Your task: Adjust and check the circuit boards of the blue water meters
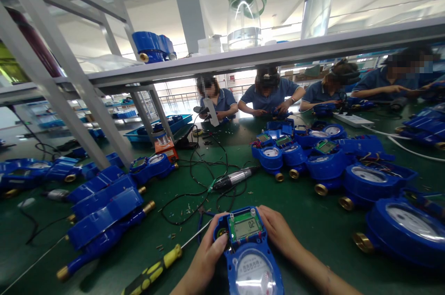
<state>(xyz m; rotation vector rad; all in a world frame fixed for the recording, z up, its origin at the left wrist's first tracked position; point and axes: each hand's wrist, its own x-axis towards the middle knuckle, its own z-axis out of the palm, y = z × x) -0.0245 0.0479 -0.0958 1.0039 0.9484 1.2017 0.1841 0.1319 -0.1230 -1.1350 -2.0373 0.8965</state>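
Note:
A blue water meter [255, 272] with a round white dial is between my hands, close to me. In its upper housing a green circuit board with a lit display [247, 228] shows digits. My left hand [210, 248] is closed on the left side, thumb over the housing's edge beside some wires. Around the upper right corner curls my right hand [276, 230], its fingertips partly hidden behind the meter. To the left lies a yellow-and-black screwdriver [158, 267], its shaft reaching toward my left hand. Blue-handled pliers [200, 228] are partly covered behind that hand.
A corded electric screwdriver [232, 179] and loose screws lie on the green bench [194, 184]. Several open meters [327, 160] fill the right; closed ones [104, 211] are stacked left. Overhead runs a shelf [215, 61] with bottles. Several co-workers [267, 91] sit opposite.

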